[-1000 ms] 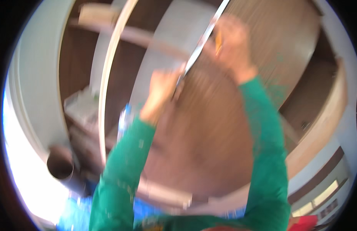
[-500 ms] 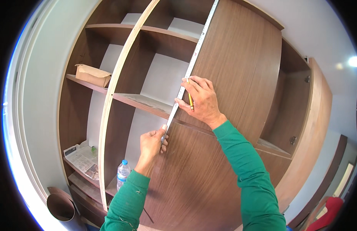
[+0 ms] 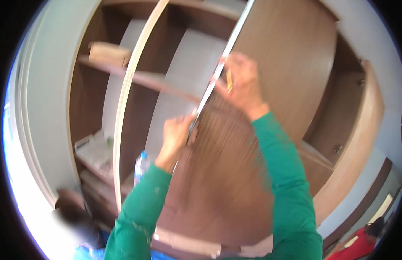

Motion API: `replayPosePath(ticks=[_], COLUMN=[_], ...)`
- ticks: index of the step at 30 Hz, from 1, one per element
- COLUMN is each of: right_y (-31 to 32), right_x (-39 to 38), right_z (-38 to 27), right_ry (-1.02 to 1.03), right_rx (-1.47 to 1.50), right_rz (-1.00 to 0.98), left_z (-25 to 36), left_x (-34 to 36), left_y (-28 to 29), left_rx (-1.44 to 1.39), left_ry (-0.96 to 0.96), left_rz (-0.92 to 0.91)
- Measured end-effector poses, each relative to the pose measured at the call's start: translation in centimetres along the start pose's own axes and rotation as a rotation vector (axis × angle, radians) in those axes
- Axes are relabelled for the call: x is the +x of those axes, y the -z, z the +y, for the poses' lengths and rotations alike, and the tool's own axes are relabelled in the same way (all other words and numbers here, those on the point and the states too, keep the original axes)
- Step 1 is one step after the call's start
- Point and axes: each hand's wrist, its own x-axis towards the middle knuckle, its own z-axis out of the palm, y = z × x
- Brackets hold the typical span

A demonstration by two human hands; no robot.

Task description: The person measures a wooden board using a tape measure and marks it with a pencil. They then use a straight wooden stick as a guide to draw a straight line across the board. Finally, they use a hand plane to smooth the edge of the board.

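A long white measuring tape (image 3: 237, 32) with marks along it runs slantwise up the edge of the brown wood-grain door panel (image 3: 287, 65). Its lower end sits in my left hand (image 3: 177, 130), whose fingers and thumb are closed on it. Higher up, my right hand (image 3: 245, 84) has its thumb and fingertips at the tape's edge, and a yellow pencil (image 3: 229, 81) is tucked in its fingers. Below the seam lies a lower door panel (image 3: 235, 169), blurred by motion. The fingers of both hands are somewhat smeared.
Open shelves lie to the left, behind a pale upright wood strip (image 3: 125, 93). They hold a brown paper package (image 3: 108, 55), a newspaper (image 3: 96, 149) and a plastic bottle (image 3: 140, 167) with a blue cap. An open compartment (image 3: 333, 115) and a red shape (image 3: 361, 247) are at right.
The view has tilted down and shifted, so the cabinet appears higher. Both hands sit higher in the picture, still on the tape. The pencil remains in my right hand.
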Motion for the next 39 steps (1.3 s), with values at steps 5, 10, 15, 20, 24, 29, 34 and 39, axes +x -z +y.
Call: replayPosePath(ticks=[5,10,15,20,24,29,34,39], right_y=[-0.6,-0.5,-0.6,-0.8,-0.4,-0.5,0.3,4.2], right_x=[0.8,0.7,0.5,0.5,0.6,0.9,0.4,-1.5], right_z=[0.0,-1.2,-0.7,-1.0,-1.1,-0.6,-0.5,-5.3], right_ry=[0.08,0.044,0.091,0.071,0.048,0.038,-0.026,-0.238], right_rx=[-0.02,-0.027,-0.03,-0.026,-0.04,-0.013,0.106,0.271], right_rz=[-0.02,-0.04,-0.025,-0.021,-0.04,-0.042,-0.001,0.268], left_z=[0.7,0.0,0.3,0.0,0.4,-0.6,-1.8,-1.4], left_x=[0.5,0.8,0.2,0.6,0.5,0.5,-1.4,-5.0], left_y=[-0.2,0.1,-0.2,0.4,0.0,0.8,0.5,0.5], left_rx=[0.063,0.098,0.116,0.116,0.114,0.127,0.034,-0.007], left_ry=[0.012,0.016,0.028,0.0,0.03,-0.075,-0.106,-0.072], left_rz=[0.043,0.031,0.025,0.016,0.021,-0.038,-0.081,-0.076])
